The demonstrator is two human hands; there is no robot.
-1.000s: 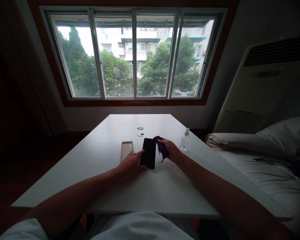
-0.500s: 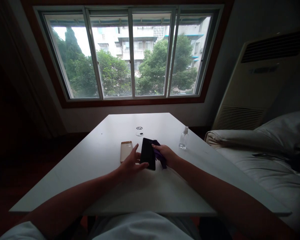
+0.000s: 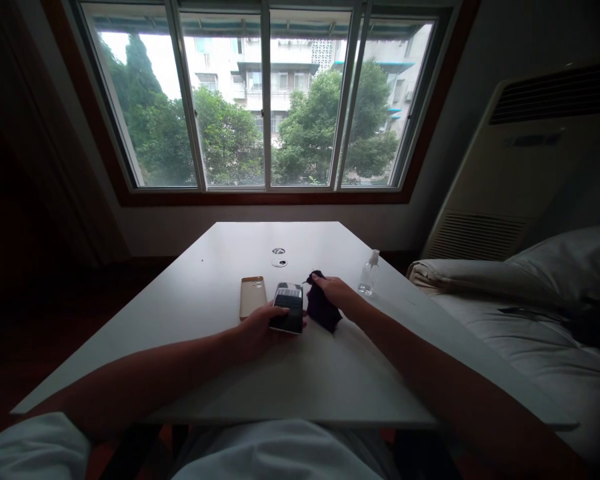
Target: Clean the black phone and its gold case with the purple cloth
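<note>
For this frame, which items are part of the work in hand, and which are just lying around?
In hand: phone, gripped by the left hand; dark cloth, held by the right hand.
Lying about: tan phone case beside the phone; clear spray bottle; two small round discs farther back.

sleeves: short, white | forearms: bare | wrists: no watch or bands | lap: white cloth
</note>
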